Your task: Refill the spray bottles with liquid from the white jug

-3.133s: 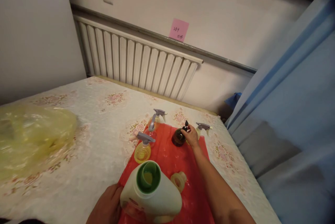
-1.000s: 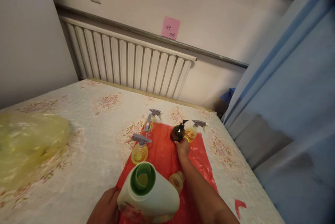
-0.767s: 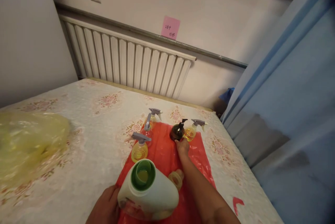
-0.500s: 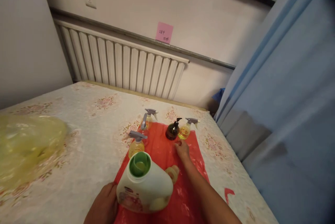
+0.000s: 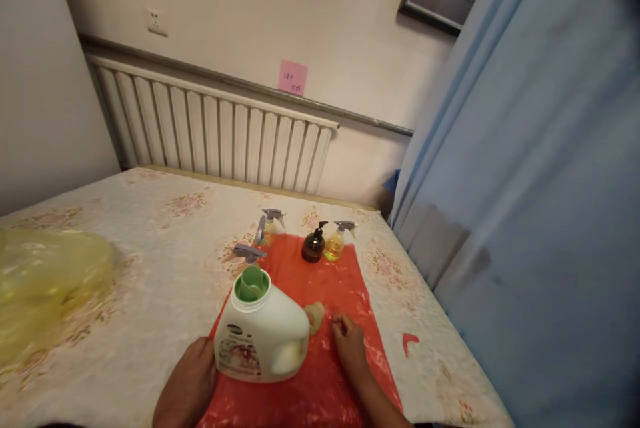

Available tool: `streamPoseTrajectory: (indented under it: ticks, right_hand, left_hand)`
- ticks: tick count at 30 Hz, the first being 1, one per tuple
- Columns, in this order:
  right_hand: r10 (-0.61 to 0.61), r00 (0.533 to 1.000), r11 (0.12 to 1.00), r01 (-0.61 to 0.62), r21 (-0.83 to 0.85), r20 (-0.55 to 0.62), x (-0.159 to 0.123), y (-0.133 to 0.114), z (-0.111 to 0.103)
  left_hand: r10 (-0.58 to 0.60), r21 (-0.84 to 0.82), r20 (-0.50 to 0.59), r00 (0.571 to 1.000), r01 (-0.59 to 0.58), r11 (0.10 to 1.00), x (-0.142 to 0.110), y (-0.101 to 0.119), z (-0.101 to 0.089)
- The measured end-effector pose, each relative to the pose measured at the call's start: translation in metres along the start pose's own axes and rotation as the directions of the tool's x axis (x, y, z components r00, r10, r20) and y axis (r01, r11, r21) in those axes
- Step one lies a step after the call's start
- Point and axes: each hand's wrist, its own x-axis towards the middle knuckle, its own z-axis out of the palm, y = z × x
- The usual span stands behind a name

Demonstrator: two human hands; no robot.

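Note:
A white jug [image 5: 280, 328] with a green, cup-like opening stands upright on a red plastic sheet [image 5: 320, 388]. My left hand [image 5: 193, 378] is against the jug's left side; its fingertips are hidden. To the right of the jug, my right hand [image 5: 350, 341] is closed low over the sheet, fingers curled; whatever they pinch, if anything, is too small to make out. Between hand and jug sits a pale yellowish roundish object [image 5: 315, 316], partly covered. Behind the jug are a grey spray head [image 5: 249, 253] and two more spray bottles [image 5: 273, 221].
A dark pump bottle [image 5: 313, 246] and a yellow spray bottle [image 5: 335, 246] stand at the sheet's far end. A yellow plastic bag [image 5: 55, 281] lies left, a red scrap [image 5: 409, 343] right, on the flowered cover. A radiator [image 5: 215, 128] and blue curtain [image 5: 480, 181] border the bed.
My right hand has drawn back toward me from near the dark pump bottle to beside the jug. My left hand stays at the jug. The view has shifted, showing the jug's label more fully.

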Motion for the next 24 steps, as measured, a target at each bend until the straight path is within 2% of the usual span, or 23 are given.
streamPoseTrajectory:
  ticks: [6,11,16,18,20,22,24]
  right_hand:
    - [-0.057,0.998,0.997,0.058,-0.057,0.019,-0.027,0.008,0.005]
    - [-0.065,0.997,0.993,0.069,-0.095,0.044,-0.029,0.009,0.008]
    - [-0.063,0.996,0.991,0.070,-0.111,0.062,-0.031,0.007,0.008]
    - [-0.067,0.995,0.991,0.075,-0.114,0.071,-0.031,0.005,0.008]
    - [-0.072,0.994,0.990,0.080,-0.114,0.078,-0.031,0.005,0.008]
    - [-0.072,0.994,0.991,0.081,-0.111,0.082,-0.031,0.005,0.009]
    - [-0.067,0.994,0.992,0.075,-0.099,0.083,-0.030,0.007,0.010]
  left_hand:
    - [0.024,-0.019,-0.008,1.000,-0.025,1.000,0.001,0.002,-0.003]
    - [0.003,-0.026,-0.026,1.000,-0.004,1.000,-0.001,0.004,-0.005]
    - [-0.013,-0.122,-0.073,0.997,0.004,0.993,-0.001,0.001,-0.004]
    - [-0.060,-0.180,-0.085,0.995,0.044,0.983,0.002,-0.003,-0.007]
    - [-0.154,-0.249,-0.074,0.985,0.132,0.960,0.008,-0.006,-0.015]
    - [-0.254,-0.312,-0.057,0.965,0.225,0.923,0.016,-0.007,-0.025]
    - [-0.312,-0.355,-0.070,0.947,0.269,0.895,0.028,-0.006,-0.033]
